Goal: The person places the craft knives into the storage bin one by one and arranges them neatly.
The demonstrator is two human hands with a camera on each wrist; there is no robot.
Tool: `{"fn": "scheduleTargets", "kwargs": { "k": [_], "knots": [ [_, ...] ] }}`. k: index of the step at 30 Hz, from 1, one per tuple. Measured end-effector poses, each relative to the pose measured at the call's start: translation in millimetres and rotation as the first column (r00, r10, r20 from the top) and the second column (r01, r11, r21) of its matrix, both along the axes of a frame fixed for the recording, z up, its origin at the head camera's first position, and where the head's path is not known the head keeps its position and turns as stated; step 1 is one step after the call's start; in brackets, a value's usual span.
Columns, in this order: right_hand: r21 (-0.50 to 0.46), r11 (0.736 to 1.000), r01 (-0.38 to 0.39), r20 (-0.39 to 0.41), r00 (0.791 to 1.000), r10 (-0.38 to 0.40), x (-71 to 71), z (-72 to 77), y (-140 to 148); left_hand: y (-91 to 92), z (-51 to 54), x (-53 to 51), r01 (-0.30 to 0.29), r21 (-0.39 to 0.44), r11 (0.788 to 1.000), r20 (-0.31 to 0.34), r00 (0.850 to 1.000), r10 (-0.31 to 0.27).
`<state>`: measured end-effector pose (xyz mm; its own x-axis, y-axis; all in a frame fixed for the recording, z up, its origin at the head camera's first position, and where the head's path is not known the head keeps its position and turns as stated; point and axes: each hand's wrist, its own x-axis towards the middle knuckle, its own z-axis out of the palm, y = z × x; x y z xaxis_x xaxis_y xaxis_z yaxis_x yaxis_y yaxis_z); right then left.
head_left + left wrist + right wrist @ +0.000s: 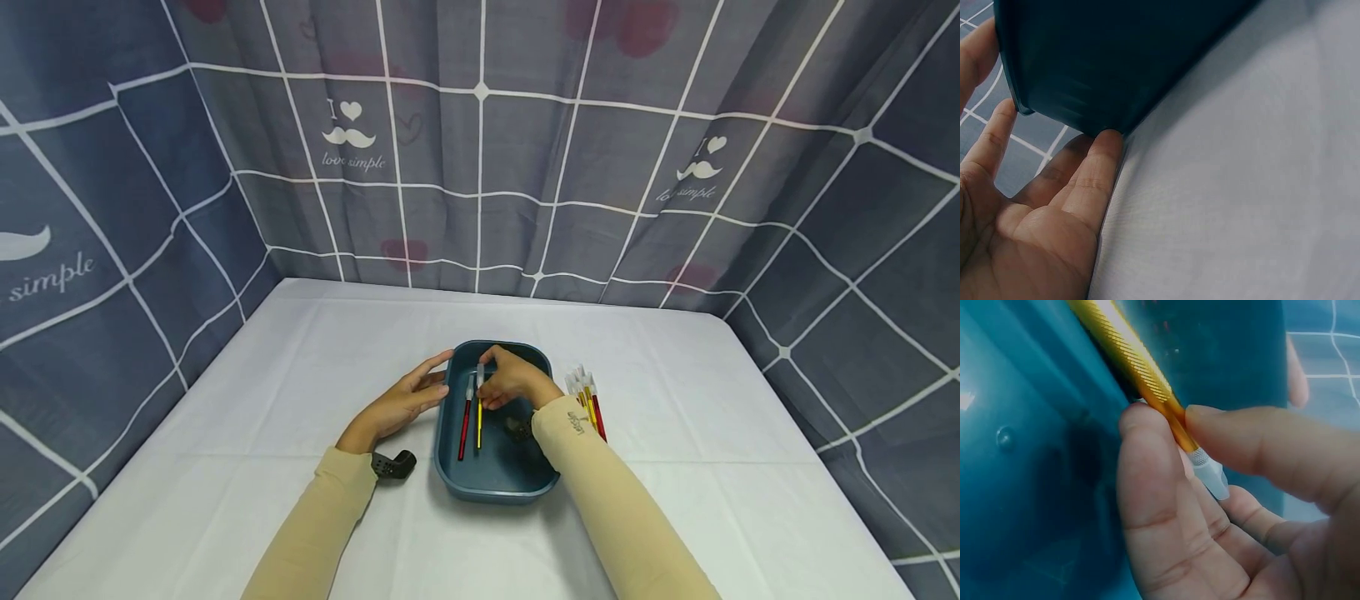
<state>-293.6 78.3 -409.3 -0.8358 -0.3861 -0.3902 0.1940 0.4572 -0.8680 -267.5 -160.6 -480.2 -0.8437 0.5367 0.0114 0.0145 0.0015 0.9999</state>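
A dark teal plastic tub (pixel 498 477) stands on the white-covered table. Inside it my right hand (pixel 517 379) pinches a gold craft knife (pixel 1125 347) between thumb and fingertips, near its collar and translucent cap (pixel 1211 478). The knife has a knurled metal handle. A red craft knife (pixel 465 427), also capped, lies lengthwise in the tub just to the left of it. My left hand (pixel 401 407) is at the tub's left side with fingers extended; in the left wrist view, fingertips (pixel 1107 142) touch the outer wall.
Several capped red and gold craft knives (pixel 589 398) lie bunched right of the tub, partly hidden by my right sleeve (pixel 600 475). White cloth (pixel 337 333) covers the table. Grey checked curtains (pixel 442 150) stand behind it and along both sides.
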Motion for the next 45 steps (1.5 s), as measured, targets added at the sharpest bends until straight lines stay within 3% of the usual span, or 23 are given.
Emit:
{"fn": "scheduleTargets", "kwargs": {
  "k": [17, 25, 45],
  "knots": [
    [0.114, 0.993, 0.011, 0.026, 1.000, -0.014, 2.4, -5.3, -11.8, -0.1, 0.5, 1.2, 0.021, 0.027, 0.999, 0.005, 1.000, -0.021],
    [0.174, 0.985, 0.000, -0.021, 1.000, 0.004, 3.6, -8.4, -21.0, 0.5, 2.1, 1.8, 0.020, 0.031, 0.999, 0.014, 1.000, -0.020],
    [0.168, 0.985, -0.048, -0.009, 0.999, 0.050, 4.3, 1.8, -11.0, 0.6, 1.4, 0.9, 0.010, 0.025, 1.000, 0.013, 1.000, -0.010]
  ]
}}
